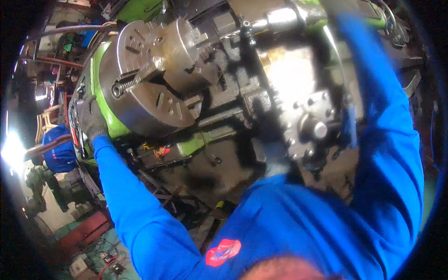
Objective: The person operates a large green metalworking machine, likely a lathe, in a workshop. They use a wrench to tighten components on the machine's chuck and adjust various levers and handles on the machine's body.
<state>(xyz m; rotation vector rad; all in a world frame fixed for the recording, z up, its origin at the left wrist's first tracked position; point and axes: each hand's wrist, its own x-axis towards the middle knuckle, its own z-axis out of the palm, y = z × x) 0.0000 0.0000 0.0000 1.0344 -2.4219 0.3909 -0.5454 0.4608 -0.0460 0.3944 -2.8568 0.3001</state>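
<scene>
My left hand (94, 122), in a dark glove, rests at the green headstock housing (112, 116) of a large lathe, beside its front panel. Its fingers look stretched out, with nothing visible in them. Right of it is a big grey chuck (156, 108) with slotted faces and stepped jaws. A thick round metal piece (175, 51) sits among the jaws. From the tailstock side, a drill bit (235, 32) points toward that piece. My right hand (334, 6) is at the top edge near the tailstock, smeared by motion; its fingers cannot be made out.
A square tool post (310, 127) with several bolts stands on the carriage, close to my body. A blue-handled lever (351, 126) is beside it. A light glares off the metal behind. At left are a blue bag-like object (59, 148) and a red beam (84, 232).
</scene>
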